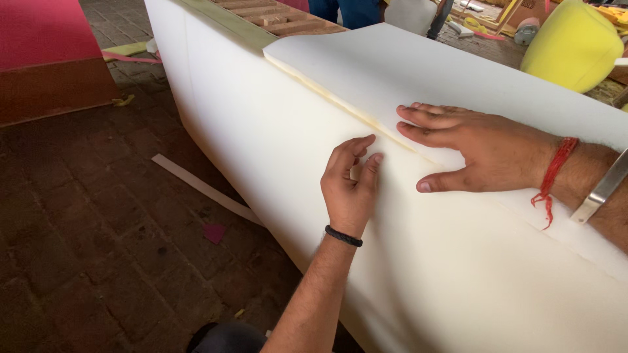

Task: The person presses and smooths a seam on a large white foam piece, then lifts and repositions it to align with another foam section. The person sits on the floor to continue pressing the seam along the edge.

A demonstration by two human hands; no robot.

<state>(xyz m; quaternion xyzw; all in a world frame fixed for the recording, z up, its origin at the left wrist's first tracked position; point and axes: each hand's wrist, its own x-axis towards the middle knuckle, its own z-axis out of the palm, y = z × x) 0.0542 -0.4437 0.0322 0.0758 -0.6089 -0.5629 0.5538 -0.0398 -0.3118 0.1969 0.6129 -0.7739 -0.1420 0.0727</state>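
Across most of the view, a long white foam-covered frame (pixel 275 124) on a dark brick floor (pixel 85 222), with a thinner white foam sheet (pixel 418 72) laid along its top edge and bare wooden slats (pixel 275 16) showing at the far end. Beyond, a yellow foam block (pixel 572 46) at upper right, a red padded piece (pixel 46 52) at upper left, a pale strip (pixel 203 186) on the bricks. Flat on the sheet's edge, the right hand (pixel 474 147), fingers straight and close together, thumb out, red thread (pixel 553 176) at the wrist; just beside it on the sloping foam face, the left hand (pixel 350 186), fingers bent and bunched, tips pressing near the seam, black band (pixel 343 236) on the wrist.
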